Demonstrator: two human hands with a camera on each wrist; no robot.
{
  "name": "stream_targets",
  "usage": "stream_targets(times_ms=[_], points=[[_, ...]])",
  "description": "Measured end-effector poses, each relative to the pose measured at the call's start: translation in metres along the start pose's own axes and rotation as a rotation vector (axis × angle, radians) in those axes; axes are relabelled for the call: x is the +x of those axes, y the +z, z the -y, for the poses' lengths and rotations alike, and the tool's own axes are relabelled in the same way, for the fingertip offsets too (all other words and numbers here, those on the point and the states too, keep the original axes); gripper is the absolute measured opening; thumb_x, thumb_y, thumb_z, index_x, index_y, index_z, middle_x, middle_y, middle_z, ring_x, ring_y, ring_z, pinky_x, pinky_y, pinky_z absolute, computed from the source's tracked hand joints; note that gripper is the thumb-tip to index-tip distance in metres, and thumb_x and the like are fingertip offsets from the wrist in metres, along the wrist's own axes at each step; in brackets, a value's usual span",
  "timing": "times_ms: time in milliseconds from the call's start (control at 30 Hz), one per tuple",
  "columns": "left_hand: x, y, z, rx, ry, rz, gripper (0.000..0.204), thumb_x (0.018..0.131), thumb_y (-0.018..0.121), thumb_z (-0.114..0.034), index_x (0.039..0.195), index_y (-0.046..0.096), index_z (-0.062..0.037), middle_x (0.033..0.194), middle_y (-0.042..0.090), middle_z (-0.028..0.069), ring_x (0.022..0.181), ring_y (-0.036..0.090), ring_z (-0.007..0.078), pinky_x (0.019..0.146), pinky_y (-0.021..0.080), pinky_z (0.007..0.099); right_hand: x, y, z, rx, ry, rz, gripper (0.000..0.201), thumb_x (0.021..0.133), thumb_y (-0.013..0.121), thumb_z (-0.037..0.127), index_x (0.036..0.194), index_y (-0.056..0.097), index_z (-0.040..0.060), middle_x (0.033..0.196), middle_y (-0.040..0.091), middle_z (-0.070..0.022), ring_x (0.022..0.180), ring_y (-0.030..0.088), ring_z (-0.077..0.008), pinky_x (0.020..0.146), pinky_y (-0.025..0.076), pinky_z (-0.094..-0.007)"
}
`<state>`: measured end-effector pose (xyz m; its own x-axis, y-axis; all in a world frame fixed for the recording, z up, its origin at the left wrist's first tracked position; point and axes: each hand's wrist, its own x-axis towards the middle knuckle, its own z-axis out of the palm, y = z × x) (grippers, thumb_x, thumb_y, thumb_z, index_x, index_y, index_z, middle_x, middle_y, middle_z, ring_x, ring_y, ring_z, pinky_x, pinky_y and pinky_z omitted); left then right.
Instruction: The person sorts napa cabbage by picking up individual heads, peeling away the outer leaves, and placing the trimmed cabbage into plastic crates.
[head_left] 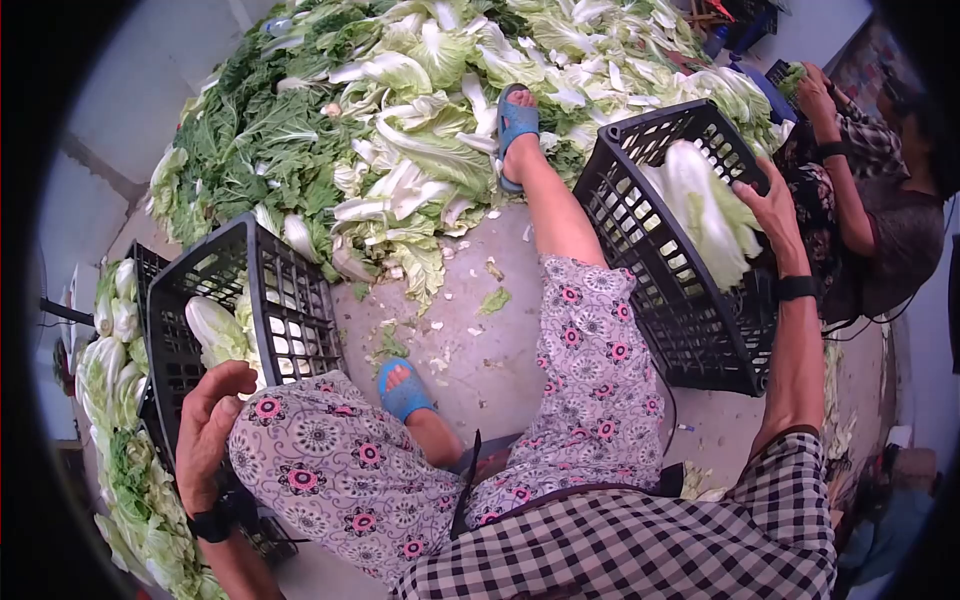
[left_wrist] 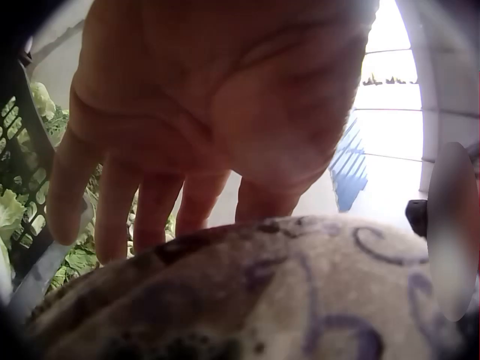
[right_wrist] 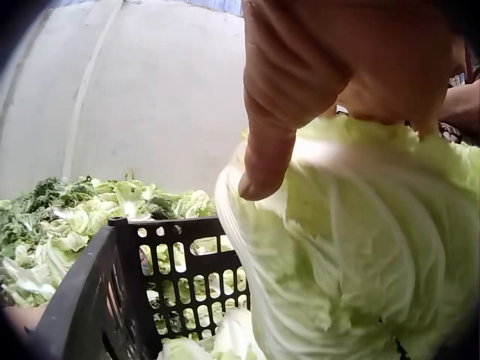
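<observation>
My right hand (head_left: 772, 212) grips a Chinese cabbage (head_left: 695, 205) by its leafy end, over the right black crate (head_left: 640, 225). In the right wrist view the thumb presses on the pale green leaves of this cabbage (right_wrist: 337, 247), while the other fingers are mostly hidden behind it. More cabbage shows low inside that crate. Beside my left knee, my left hand (head_left: 208, 425) is relaxed and holds nothing; its palm and loosely extended fingers fill the upper left wrist view. Just beyond it, the left black crate (head_left: 290, 290) contains a whole cabbage (head_left: 215, 330).
A large heap of loose cabbage leaves (head_left: 420, 130) spreads ahead, against a pale wall (right_wrist: 165, 97). More cabbages (head_left: 125, 400) are stacked at far left. Leaf scraps (head_left: 495, 300) lie on the floor between my feet. Another person (head_left: 880, 190) sits close by on the right.
</observation>
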<state>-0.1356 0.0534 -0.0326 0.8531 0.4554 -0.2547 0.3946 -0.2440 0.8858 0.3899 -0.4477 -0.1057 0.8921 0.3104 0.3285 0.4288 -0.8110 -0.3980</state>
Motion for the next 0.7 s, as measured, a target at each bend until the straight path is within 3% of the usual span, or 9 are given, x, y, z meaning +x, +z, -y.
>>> stream_targets(times_ms=[67,167,233,367,433,533,700], points=[[0.0,-0.004,0.01,0.001,0.006,0.002,0.056,0.085,0.064,-0.039,0.121,0.053,0.0023,0.109,0.059,0.0087,0.103,0.053,0.0156,0.09,0.041,0.0286,-0.016,0.0,0.04,0.315,0.057,0.045,0.062,0.077,0.07,0.03,0.126,0.052,-0.0027,0.118,0.06,-0.0179,0.113,0.056,-0.0269,0.098,0.042,-0.0358],[0.003,-0.012,0.032,-0.004,-0.04,-0.033,0.057,0.085,0.064,-0.04,0.121,0.052,0.0023,0.109,0.059,0.009,0.101,0.054,0.0156,0.089,0.041,0.0292,-0.054,-0.005,0.097,0.643,0.091,0.231,0.05,0.081,0.065,0.018,0.124,0.052,-0.0035,0.116,0.061,-0.0141,0.108,0.058,-0.0207,0.094,0.044,-0.0327],[0.004,-0.019,0.05,0.021,-0.082,-0.055,0.059,0.084,0.064,-0.041,0.121,0.052,0.0025,0.109,0.06,0.0094,0.099,0.054,0.0155,0.089,0.042,0.0297,-0.084,-0.004,0.133,0.671,0.117,0.386,0.043,0.084,0.064,0.016,0.123,0.054,0.0001,0.113,0.062,-0.0105,0.105,0.059,-0.0181,0.093,0.045,-0.031],[0.005,-0.03,0.074,0.002,-0.128,-0.08,0.059,0.083,0.065,-0.041,0.122,0.052,0.0021,0.11,0.06,0.0095,0.096,0.055,0.0157,0.086,0.042,0.0291,-0.124,0.019,0.17,0.634,-0.032,0.744,0.044,0.083,0.064,0.017,0.121,0.054,-0.0035,0.114,0.061,-0.015,0.107,0.058,-0.0212,0.094,0.044,-0.0334],[0.003,-0.035,0.078,0.093,-0.182,-0.068,0.056,0.084,0.063,-0.038,0.122,0.052,0.0013,0.109,0.06,0.009,0.096,0.055,0.0154,0.079,0.041,0.0262,-0.132,0.036,0.175,0.472,-0.262,0.751,0.051,0.08,0.066,0.026,0.12,0.054,-0.0027,0.114,0.061,-0.0149,0.107,0.057,-0.0276,0.095,0.042,-0.0376],[-0.003,-0.047,0.105,0.085,-0.163,-0.103,0.047,0.088,0.06,-0.029,0.12,0.053,0.0038,0.109,0.061,0.01,0.102,0.055,0.0167,0.088,0.043,0.0301,-0.142,0.055,0.184,0.38,-0.353,0.742,0.046,0.077,0.065,0.022,0.115,0.056,-0.0019,0.117,0.057,-0.0183,0.114,0.051,-0.0326,0.099,0.038,-0.0387],[-0.004,-0.077,0.147,0.222,-0.233,-0.133,0.047,0.089,0.06,-0.029,0.121,0.053,0.0052,0.11,0.063,0.0125,0.101,0.057,0.0189,0.088,0.045,0.0318,-0.152,0.075,0.194,0.275,-0.506,0.679,0.041,0.073,0.065,0.012,0.111,0.056,-0.0017,0.118,0.055,-0.0189,0.116,0.048,-0.037,0.101,0.035,-0.0411]])
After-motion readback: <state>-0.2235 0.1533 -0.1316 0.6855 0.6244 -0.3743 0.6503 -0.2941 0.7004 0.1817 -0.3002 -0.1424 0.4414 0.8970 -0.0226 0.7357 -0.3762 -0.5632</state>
